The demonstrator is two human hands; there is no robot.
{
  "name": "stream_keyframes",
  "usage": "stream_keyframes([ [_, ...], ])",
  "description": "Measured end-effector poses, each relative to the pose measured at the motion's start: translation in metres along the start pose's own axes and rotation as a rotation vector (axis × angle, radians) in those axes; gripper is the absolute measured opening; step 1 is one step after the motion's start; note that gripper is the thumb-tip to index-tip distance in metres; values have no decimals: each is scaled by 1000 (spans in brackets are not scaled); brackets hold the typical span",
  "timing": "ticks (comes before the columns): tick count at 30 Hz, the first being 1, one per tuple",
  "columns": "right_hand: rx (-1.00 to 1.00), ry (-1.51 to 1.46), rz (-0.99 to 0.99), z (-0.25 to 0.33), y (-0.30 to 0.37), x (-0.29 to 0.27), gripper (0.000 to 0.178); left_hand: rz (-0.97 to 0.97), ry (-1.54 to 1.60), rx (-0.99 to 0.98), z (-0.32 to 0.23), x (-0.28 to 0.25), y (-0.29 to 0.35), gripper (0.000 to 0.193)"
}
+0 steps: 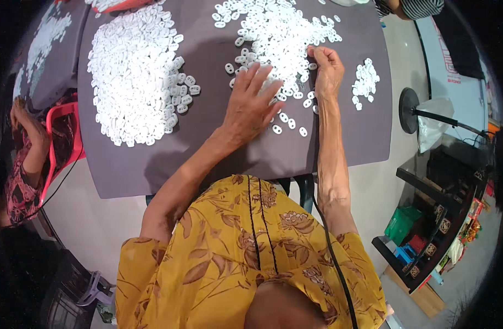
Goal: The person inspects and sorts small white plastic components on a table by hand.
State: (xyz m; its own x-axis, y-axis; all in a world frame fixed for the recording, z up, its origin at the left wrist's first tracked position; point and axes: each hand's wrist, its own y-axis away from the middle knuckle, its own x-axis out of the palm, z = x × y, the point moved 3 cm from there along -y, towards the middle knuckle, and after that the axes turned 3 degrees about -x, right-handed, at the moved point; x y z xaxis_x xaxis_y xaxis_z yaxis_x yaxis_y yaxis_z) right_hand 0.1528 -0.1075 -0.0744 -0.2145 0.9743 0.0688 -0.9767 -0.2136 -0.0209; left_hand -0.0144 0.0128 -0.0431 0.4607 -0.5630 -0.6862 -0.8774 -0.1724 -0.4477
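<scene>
Leaning over the dark grey-brown tabletop (218,159), the person in the mustard flowered blouse (246,247) works both bare hands among small white oval plastic pieces. Nearest to them, a few loose pieces (288,125) lie scattered singly at the table's front. The left hand (250,104) lies palm down with fingers spread wide, fingertips touching the near edge of the middle heap of white pieces (279,33); it holds nothing that I can see. The right hand (328,71) sits just beside it, fingers curled narrow and pinched on the heap's right edge; whether a piece is between them, I cannot tell. It looks like sorting, with pieces drawn out of the middle heap; the next move seems to call for a fine pinch on a single piece. To the right lies a small separate cluster (365,82); to the left, well apart, a large dense heap (136,77). No container shows; everything rests bare on the table. Far left, another person's arm (29,131) reaches beside a pink plastic chair (62,118).
</scene>
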Motion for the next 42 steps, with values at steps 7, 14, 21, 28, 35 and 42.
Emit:
stream_keyframes([
  [7, -24, -36, 11, -2, 0, 3, 13, 14, -101, 13, 9, 25, -14, 40],
  [14, -9, -42, 6, 1, -1, 4, 11, 76, 32, 60, -8, 20, 16, 39],
  [21, -18, -30, 3, 1, -2, 5, 12, 117, 132, 135, -14, 13, 30, 38],
  [28, 13, 50, -1, 5, 1, 5, 13, 5, -1, 176, 15, 18, -2, 31],
  [35, -36, -4, 19, 2, -1, 5, 14, -77, -83, 103, 68, 22, -45, 21],
  [42, 4, 39, 6, 4, 1, 3, 16, -53, -79, 147, 90, 21, -81, 19],
])
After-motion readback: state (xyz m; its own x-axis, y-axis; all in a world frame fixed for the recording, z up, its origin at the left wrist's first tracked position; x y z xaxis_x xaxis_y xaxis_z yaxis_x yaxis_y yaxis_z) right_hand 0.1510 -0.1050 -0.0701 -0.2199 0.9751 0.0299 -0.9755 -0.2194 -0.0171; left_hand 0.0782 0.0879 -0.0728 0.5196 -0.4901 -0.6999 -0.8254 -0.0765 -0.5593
